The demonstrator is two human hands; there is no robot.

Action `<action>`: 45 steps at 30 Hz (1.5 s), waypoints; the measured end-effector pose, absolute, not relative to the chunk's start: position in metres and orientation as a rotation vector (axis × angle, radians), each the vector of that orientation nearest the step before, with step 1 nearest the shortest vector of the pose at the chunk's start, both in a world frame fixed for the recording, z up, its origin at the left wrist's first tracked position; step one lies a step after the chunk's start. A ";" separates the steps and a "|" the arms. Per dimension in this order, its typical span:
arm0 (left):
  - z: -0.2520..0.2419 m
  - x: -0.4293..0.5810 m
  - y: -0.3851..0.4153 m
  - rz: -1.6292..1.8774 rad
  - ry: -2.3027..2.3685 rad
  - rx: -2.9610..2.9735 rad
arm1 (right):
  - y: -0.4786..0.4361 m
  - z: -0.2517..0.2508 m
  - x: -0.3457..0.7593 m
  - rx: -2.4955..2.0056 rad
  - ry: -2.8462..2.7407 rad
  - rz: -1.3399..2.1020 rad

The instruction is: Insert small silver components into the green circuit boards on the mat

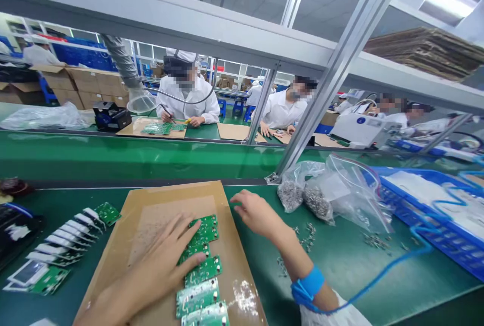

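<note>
My left hand lies spread on a column of green circuit boards, its thumb across one board. The boards sit on a brown cardboard sheet on the green bench mat. My right hand hangs open above the mat just right of the cardboard, touching no board. Its wrist wears a blue strap with a coiled blue cord. Left of the cardboard, several boards with white display parts lie in an overlapping row. Small metal parts are scattered near my right hand.
Clear plastic bags of small metal parts and a blue crate stand to the right. A green conveyor belt and aluminium frame posts lie ahead. Co-workers in white sit beyond it, working at boards.
</note>
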State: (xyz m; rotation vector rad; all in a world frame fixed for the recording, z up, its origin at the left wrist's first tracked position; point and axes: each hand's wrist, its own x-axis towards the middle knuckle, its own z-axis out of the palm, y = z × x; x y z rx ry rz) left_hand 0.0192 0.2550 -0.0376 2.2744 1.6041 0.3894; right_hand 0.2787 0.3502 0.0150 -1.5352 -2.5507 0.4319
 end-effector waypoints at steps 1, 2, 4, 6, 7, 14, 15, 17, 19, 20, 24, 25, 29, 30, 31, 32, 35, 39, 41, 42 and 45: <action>-0.040 0.020 0.261 0.407 1.572 2.302 | 0.350 0.016 0.290 -1.636 -2.524 0.402; -0.043 0.020 0.265 0.437 1.545 2.327 | 0.350 0.017 0.301 -1.698 -2.516 0.394; -0.050 0.021 0.270 0.528 1.527 2.347 | 0.350 0.012 0.317 -1.722 -2.539 0.420; -0.055 0.022 0.272 0.622 1.552 2.329 | 0.350 0.004 0.322 -1.693 -2.550 0.452; -0.057 0.022 0.272 0.655 1.561 2.315 | 0.350 -0.002 0.321 -1.679 -2.543 0.458; -0.055 0.023 0.277 0.748 1.548 2.223 | 0.360 -0.020 0.306 -1.656 -2.467 0.423; -0.054 0.023 0.277 0.757 1.542 2.217 | 0.361 -0.020 0.306 -1.629 -2.470 0.432; -0.053 0.023 0.277 0.768 1.536 2.202 | 0.361 -0.017 0.308 -1.568 -2.463 0.456; -0.052 0.023 0.278 0.771 1.542 2.190 | 0.361 -0.014 0.308 -1.510 -2.436 0.490; -0.052 0.023 0.278 0.771 1.551 2.185 | 0.361 -0.013 0.308 -1.486 -2.418 0.513; -0.053 0.027 0.283 0.763 1.631 2.164 | 0.363 -0.012 0.300 -1.401 -2.328 0.666; -0.053 0.028 0.284 0.757 1.649 2.158 | 0.364 -0.013 0.298 -1.381 -2.303 0.711; -0.053 0.026 0.290 0.726 1.667 2.138 | 0.370 -0.015 0.292 -1.363 -2.265 0.728; -0.052 0.025 0.291 0.719 1.660 2.134 | 0.371 -0.015 0.292 -1.371 -2.257 0.702; -0.052 0.023 0.292 0.713 1.652 2.131 | 0.372 -0.016 0.292 -1.376 -2.243 0.685; -0.051 0.022 0.293 0.709 1.645 2.129 | 0.373 -0.016 0.293 -1.376 -2.227 0.681; -0.048 0.021 0.293 0.713 1.637 2.121 | 0.376 -0.020 0.293 -1.338 -2.182 0.774; -0.039 0.028 0.292 0.741 1.622 2.124 | 0.375 -0.027 0.287 -1.231 -2.108 1.032; -0.034 0.033 0.291 0.749 1.598 2.136 | 0.372 -0.028 0.282 -1.158 -1.994 1.226; -0.031 0.035 0.292 0.751 1.588 2.141 | 0.370 -0.028 0.280 -1.119 -1.905 1.340; -0.029 0.036 0.294 0.750 1.581 2.147 | 0.364 -0.022 0.272 -1.022 -1.604 1.658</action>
